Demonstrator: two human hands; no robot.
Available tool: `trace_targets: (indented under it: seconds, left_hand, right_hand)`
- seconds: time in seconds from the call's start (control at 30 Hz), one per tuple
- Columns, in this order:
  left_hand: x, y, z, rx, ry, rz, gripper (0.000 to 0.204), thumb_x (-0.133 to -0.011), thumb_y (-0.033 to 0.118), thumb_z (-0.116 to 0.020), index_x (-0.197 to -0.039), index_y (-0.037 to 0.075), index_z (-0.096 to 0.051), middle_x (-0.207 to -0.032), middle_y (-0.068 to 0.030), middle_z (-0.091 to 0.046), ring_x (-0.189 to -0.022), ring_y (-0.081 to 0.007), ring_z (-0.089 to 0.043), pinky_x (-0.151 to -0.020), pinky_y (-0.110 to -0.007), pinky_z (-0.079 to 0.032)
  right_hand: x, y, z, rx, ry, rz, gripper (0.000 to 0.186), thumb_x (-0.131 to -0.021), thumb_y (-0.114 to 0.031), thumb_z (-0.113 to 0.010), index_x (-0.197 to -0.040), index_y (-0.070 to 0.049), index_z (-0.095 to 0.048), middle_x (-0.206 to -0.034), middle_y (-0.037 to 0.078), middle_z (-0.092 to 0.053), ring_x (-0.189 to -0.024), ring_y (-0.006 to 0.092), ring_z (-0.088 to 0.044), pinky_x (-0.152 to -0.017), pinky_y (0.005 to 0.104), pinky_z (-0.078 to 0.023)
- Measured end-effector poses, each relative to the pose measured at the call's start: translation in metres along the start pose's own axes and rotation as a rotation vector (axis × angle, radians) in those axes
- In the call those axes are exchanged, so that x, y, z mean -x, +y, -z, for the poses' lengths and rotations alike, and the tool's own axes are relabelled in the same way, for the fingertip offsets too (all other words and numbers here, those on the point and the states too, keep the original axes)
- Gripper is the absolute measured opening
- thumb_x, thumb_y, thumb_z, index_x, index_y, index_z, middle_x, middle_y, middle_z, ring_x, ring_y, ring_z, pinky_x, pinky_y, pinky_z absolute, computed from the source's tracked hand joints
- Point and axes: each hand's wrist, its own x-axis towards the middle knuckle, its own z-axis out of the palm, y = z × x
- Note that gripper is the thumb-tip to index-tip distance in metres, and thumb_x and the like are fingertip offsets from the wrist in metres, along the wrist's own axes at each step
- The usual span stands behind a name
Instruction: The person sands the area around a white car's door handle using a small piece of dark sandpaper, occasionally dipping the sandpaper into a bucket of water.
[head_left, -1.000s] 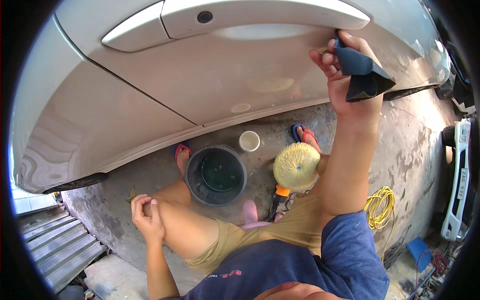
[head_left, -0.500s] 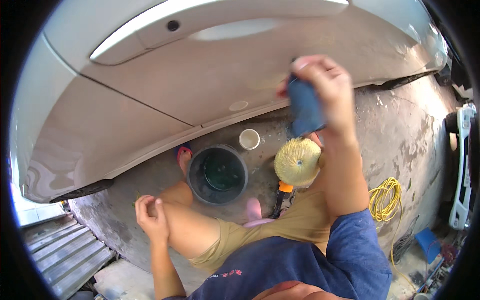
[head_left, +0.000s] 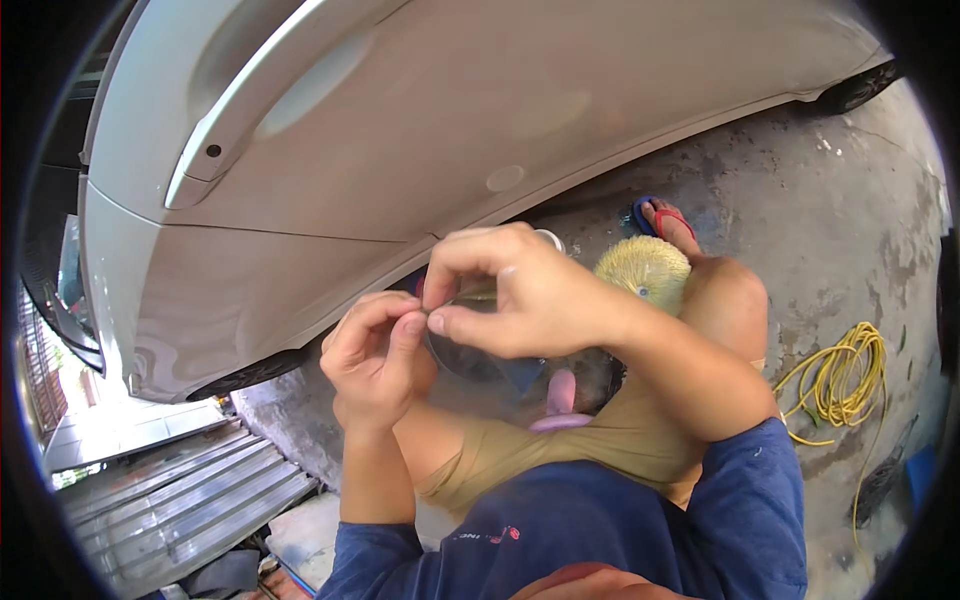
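Clock read from the fingertips. Nearest: the left hand [head_left: 375, 358] and right hand [head_left: 525, 290] meet over the person's lap, thumb and forefinger of each drawn together at one spot. Pinched there, a tiny brownish bit [head_left: 425, 309], too small to identify. Pink stool [head_left: 561, 395] at 4 o'clock, between the thighs in tan shorts [head_left: 640, 425]. Also toward 4, just below the right hand, a dark blue flat piece [head_left: 522, 375]; cannot tell whether it lies in the bucket [head_left: 465, 362], mostly hidden under the hands. White cup [head_left: 551, 239] at 2, largely covered by the right hand. Round shaggy yellow pad [head_left: 643, 268] near 3, by the right knee. Silvery car door [head_left: 440, 120] spans 11 to 1, its handle [head_left: 245, 110] between 10 and 11. Corrugated metal sheet [head_left: 200, 500] at 8. Coiled yellow cord [head_left: 845, 385] well out past 3, on the concrete.
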Motion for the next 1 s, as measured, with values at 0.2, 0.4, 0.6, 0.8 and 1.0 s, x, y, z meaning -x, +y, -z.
trace_targets:
  seconds: [0.2,0.4,0.6,0.8,1.0]
  left_hand:
    - [-0.033,0.027,-0.021,0.001,-0.06,-0.028,0.009,-0.102,0.002,-0.061,-0.108,-0.005,-0.06,-0.1,-0.0088,-0.065,-0.09,-0.0137,-0.063,-0.081,-0.027,-0.053]
    - [-0.058,0.047,-0.058,0.425,-0.037,0.208,0.02,-0.099,0.003,-0.067,-0.117,-0.006,-0.062,-0.105,-0.0095,-0.069,-0.093,-0.0127,-0.066,-0.083,-0.028,-0.056]
    - [-0.071,0.037,-0.055,0.471,-0.076,0.228,0.017,-0.098,0.005,-0.069,-0.111,-0.006,-0.065,-0.1,-0.0092,-0.07,-0.09,-0.013,-0.067,-0.077,-0.027,-0.058]
    - [-0.073,0.047,-0.074,0.591,0.026,0.354,0.016,-0.095,-0.001,-0.071,-0.109,-0.007,-0.066,-0.098,-0.0099,-0.071,-0.089,-0.0147,-0.07,-0.076,-0.027,-0.06]
    - [-0.066,0.024,-0.065,0.4,0.052,0.249,0.024,-0.092,-0.008,-0.07,-0.115,-0.008,-0.064,-0.108,-0.0129,-0.07,-0.097,-0.0156,-0.07,-0.081,-0.028,-0.061]
  right_hand:
    - [0.002,-0.012,0.026,-0.248,-0.008,-0.113,0.027,-0.092,-0.02,-0.077,-0.109,0.0,-0.068,-0.098,0.003,-0.07,-0.09,0.0071,-0.064,-0.081,0.0252,-0.052]
    - [0.011,-0.019,0.048,-0.09,0.173,-0.055,0.02,-0.093,-0.014,-0.074,-0.107,0.0,-0.069,-0.095,0.003,-0.071,-0.089,0.008,-0.064,-0.079,0.0255,-0.053]
    - [0.012,-0.017,0.054,-0.143,0.259,-0.085,0.017,-0.093,-0.014,-0.078,-0.101,-0.001,-0.07,-0.093,0.002,-0.072,-0.086,0.0073,-0.064,-0.078,0.0247,-0.053]
    - [0.007,-0.009,0.055,-0.163,0.387,-0.04,0.028,-0.09,-0.018,-0.078,-0.109,0.001,-0.072,-0.096,0.007,-0.074,-0.088,0.015,-0.068,-0.079,0.0299,-0.054]
    - [0.007,-0.004,0.065,-0.145,0.22,0.041,0.018,-0.087,0.004,-0.074,-0.104,0.0,-0.071,-0.109,0.011,-0.07,-0.104,0.0167,-0.067,-0.092,0.0318,-0.055]
